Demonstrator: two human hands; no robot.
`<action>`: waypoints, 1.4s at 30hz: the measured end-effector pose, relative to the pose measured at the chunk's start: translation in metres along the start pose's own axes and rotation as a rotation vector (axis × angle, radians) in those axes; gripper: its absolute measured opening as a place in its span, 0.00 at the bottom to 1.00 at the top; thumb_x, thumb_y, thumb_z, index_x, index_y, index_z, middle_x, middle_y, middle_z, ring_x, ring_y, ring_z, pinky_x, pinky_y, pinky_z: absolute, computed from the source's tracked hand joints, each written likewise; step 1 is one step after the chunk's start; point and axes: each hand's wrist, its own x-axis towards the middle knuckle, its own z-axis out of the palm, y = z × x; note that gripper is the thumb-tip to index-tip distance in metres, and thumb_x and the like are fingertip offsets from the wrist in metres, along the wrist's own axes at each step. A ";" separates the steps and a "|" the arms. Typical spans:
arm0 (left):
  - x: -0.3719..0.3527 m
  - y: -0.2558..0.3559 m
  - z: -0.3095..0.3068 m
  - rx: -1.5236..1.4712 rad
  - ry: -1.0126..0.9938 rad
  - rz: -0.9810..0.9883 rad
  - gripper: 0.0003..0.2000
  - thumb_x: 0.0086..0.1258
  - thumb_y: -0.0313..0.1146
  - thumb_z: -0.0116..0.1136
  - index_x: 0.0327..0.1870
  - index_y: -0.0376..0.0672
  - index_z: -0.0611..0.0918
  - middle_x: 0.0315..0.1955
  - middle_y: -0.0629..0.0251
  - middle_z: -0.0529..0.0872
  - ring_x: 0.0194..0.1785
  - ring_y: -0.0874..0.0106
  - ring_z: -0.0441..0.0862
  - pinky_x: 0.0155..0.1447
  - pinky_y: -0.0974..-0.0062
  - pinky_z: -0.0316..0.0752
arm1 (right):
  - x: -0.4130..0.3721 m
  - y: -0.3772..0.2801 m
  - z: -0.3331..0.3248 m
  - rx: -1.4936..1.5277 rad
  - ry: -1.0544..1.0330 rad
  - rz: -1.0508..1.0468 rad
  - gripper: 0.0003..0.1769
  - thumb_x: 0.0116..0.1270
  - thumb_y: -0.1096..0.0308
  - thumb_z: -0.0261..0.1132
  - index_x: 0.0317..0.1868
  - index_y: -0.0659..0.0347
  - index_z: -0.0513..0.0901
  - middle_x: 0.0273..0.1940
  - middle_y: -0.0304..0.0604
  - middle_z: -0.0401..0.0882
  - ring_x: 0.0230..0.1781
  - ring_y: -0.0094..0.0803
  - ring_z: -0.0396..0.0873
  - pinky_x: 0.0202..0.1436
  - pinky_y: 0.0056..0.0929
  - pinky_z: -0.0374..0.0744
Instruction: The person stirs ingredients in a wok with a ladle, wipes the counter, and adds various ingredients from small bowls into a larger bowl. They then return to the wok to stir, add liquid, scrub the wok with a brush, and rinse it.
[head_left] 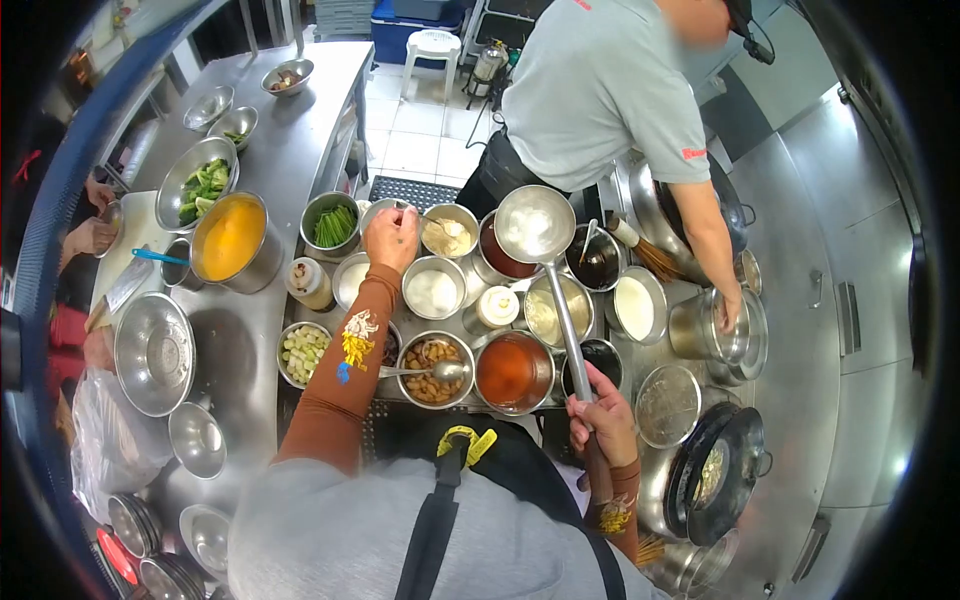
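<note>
My right hand (603,415) is wrapped around the handle of a long metal ladle (569,325). The ladle's bowl is held over the seasoning containers, and whitish patches show in it, contents or glare. My left hand (391,240) is closed, fingers pinched at the rim of a metal bowl (383,207) in the back row; what it grips is hidden. Beside it are a bowl of chopped greens (334,226) and a bowl of beige powder (449,232). Nearer me stand a bowl of white powder (433,290), a bowl of brown pieces (432,385) with a spoon, and a pot of red sauce (514,372).
A co-worker (610,100) reaches toward a metal pot (700,325) at the right. A dark wok (725,470) sits on the stove. The left counter holds a pot of orange liquid (232,240), a bowl of leafy greens (203,190) and another person's hands (92,235).
</note>
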 end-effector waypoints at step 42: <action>-0.002 -0.010 0.037 0.120 -0.123 0.060 0.16 0.66 0.45 0.57 0.30 0.42 0.86 0.33 0.55 0.86 0.39 0.54 0.83 0.45 0.52 0.72 | -0.002 0.002 -0.005 0.036 -0.006 -0.009 0.37 0.62 0.82 0.58 0.73 0.64 0.60 0.32 0.44 0.79 0.15 0.22 0.71 0.14 0.22 0.70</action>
